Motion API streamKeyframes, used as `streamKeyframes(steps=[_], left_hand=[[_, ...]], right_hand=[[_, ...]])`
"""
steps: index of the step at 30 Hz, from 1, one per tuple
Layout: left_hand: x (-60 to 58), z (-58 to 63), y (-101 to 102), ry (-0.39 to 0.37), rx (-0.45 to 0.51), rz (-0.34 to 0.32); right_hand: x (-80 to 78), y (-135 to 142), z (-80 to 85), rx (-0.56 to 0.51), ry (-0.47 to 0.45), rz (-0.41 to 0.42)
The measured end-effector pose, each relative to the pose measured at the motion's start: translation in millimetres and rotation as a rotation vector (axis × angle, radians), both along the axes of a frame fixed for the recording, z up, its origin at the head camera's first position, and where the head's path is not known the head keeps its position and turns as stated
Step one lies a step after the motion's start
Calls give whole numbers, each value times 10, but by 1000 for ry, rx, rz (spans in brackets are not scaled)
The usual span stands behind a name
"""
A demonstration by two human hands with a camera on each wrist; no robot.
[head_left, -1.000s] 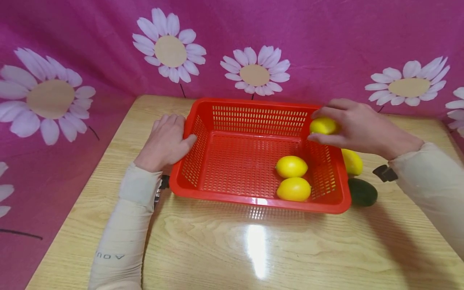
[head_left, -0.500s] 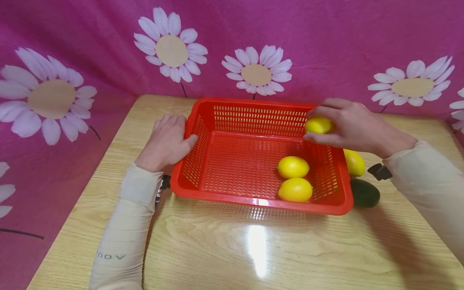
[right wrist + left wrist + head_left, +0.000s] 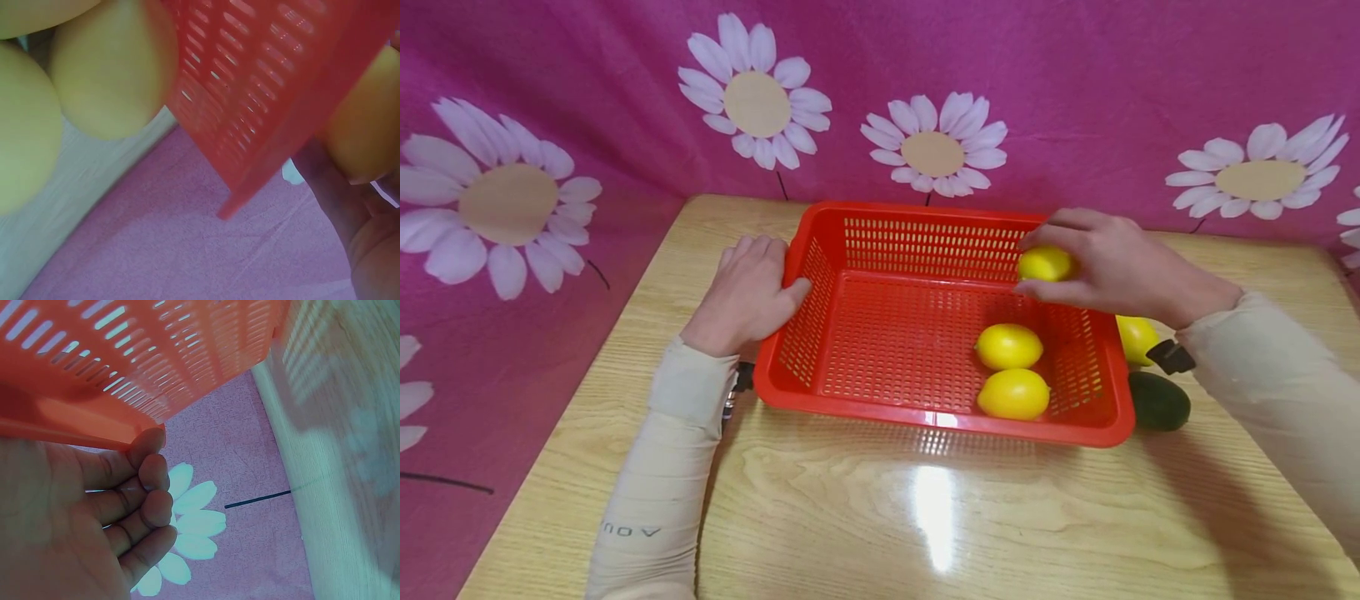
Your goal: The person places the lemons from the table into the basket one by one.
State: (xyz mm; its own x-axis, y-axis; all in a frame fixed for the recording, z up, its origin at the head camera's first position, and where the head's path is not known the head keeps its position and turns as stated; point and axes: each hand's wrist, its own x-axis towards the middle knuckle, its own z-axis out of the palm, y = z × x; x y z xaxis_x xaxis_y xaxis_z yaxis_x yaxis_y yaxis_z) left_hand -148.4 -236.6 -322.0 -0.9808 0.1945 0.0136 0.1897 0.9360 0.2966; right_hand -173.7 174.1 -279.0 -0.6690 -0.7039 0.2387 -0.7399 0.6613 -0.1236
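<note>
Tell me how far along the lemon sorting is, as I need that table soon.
Two lemons already lie in the red basket. The right hand holds a third lemon over the basket's far right corner; the left hand rests against its left rim. One more lemon and a dark green fruit remain on the table.
</note>
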Motion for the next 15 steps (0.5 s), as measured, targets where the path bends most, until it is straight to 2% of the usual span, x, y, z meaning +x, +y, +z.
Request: streamKeyframes(steps=[15], left_hand=[[0,-14,0,-3,10,11]], right_hand=[[-46,-104,-130,20,-78,-3]])
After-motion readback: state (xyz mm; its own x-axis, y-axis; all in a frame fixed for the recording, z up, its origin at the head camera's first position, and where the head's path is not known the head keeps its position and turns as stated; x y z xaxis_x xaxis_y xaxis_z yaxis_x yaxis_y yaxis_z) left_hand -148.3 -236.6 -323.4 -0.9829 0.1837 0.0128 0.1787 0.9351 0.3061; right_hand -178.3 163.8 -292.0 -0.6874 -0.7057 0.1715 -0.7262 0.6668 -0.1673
